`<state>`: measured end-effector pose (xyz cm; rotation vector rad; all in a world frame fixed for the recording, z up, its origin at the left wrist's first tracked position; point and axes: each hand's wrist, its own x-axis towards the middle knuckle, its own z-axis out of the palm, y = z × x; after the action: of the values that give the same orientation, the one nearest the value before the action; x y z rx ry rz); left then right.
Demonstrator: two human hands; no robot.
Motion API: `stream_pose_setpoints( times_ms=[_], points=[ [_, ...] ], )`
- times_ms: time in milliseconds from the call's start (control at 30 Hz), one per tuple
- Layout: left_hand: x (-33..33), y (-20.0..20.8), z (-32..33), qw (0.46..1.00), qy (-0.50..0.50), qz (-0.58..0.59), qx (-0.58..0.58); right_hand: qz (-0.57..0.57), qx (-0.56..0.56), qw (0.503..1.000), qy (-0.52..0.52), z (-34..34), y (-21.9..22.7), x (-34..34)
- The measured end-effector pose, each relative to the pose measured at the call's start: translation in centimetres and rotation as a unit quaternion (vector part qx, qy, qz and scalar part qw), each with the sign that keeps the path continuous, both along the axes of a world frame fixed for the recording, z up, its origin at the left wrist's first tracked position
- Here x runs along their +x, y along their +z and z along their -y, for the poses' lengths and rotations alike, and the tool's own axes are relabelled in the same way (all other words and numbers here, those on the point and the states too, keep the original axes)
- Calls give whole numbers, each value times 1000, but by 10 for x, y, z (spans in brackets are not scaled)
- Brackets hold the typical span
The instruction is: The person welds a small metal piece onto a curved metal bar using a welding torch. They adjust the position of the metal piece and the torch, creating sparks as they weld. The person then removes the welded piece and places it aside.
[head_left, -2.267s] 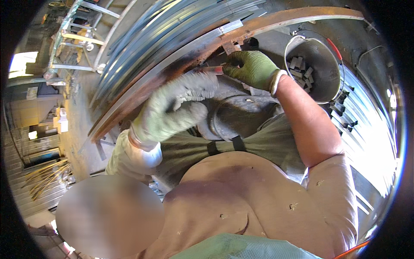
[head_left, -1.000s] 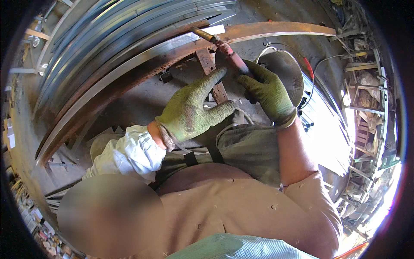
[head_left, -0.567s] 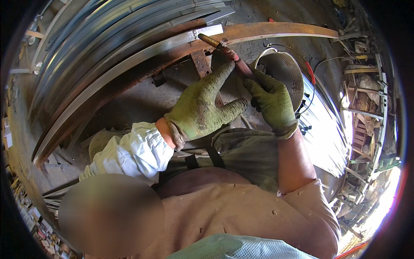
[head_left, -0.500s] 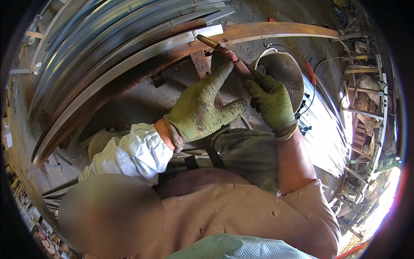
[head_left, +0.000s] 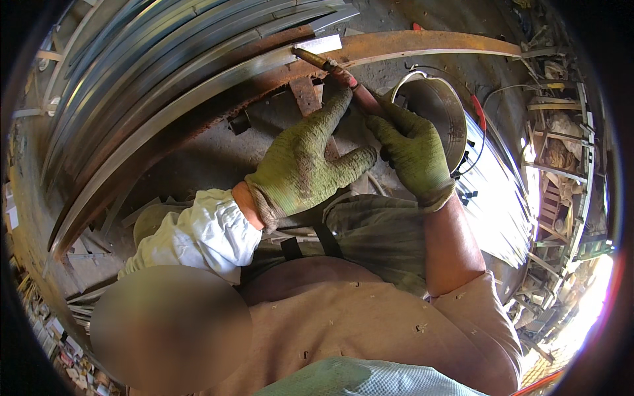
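Note:
My right hand (head_left: 415, 148), in a green work glove, is closed round the red handle of a welding torch (head_left: 348, 79). The torch slants up to the left, and its brass-coloured nozzle ends at a shiny metal strip (head_left: 264, 66). I cannot tell whether the tip touches it. My left hand (head_left: 300, 162), gloved too, is open, thumb and forefinger spread. Its forefinger reaches to the underside of the torch, apparently touching it. The strip lies along a curved, rusty steel beam (head_left: 422, 43).
Long metal profiles (head_left: 152, 72) lie stacked beyond the beam. A round metal bucket (head_left: 456, 122) stands right of my right hand, with a red-handled clamp-like tool (head_left: 477, 111) and cable beside it. Bright metal sheets (head_left: 498, 211) lie at the right, near cluttered racks (head_left: 555, 165).
The torch nozzle has shifted slightly left and up along the strip. Both hands have moved a little the same way, their grip and pose unchanged.

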<state>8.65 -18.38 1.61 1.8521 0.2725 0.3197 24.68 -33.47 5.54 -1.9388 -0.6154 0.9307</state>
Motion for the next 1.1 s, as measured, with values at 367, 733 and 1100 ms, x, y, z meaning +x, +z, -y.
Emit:
stream_pose_setpoints(
  times_ms=[367,733,1100],
  points=[
    [1,-4,-2,999,14,7,37,-14,40,999,-5,2,-17,4],
    [0,-2,-3,999,-2,-36,4,-82,32,996,-34,-2,-8,0],
    [2,6,-4,996,-8,-82,-27,-57,6,998,-20,-2,-9,1]
  ],
)
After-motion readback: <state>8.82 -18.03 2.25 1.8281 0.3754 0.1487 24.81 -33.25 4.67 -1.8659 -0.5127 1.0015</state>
